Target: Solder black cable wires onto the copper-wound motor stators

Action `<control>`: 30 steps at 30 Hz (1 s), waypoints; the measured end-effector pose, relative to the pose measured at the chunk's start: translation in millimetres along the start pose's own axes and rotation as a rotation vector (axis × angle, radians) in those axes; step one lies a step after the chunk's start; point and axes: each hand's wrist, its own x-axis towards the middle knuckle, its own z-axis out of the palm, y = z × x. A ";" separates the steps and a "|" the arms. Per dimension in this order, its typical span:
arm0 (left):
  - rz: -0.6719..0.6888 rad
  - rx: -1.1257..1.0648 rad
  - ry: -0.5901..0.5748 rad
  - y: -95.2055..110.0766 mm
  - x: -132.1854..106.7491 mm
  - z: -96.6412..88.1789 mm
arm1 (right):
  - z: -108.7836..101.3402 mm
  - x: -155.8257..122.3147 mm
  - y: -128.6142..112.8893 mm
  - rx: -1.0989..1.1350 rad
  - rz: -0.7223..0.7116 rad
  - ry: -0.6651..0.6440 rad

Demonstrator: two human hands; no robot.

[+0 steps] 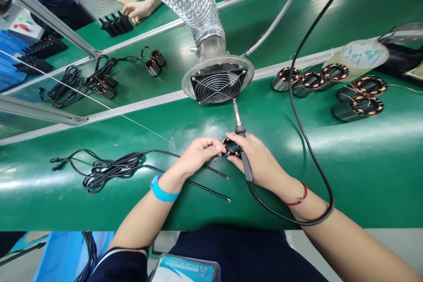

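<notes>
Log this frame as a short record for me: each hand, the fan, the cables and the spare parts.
Left hand: fingertips at left edge of wound core; any wire pinched is too small to tell
Right hand: holds soldering iron, thumb and finger around the wound core
Iron tip: points toward fan
Black cables: coiled left, stripped ends near hands
Other cores: five, bench's right side

Blue wristband [164, 191] — red bracelet [299, 199], apparently braided.

A green bench [363, 194] (glossy) meets metal rails [148, 103].
</notes>
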 end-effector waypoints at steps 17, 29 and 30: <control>0.209 0.370 -0.213 -6.6 -13.3 -3.2 | 1.2 -2.4 -4.2 -0.044 0.000 0.000; 0.110 1.123 -0.070 0.8 -38.3 -1.7 | -25.1 -2.4 0.5 0.055 0.001 0.067; 0.119 1.019 -0.058 2.7 -38.7 0.2 | -27.2 -3.6 -3.4 0.079 0.017 0.106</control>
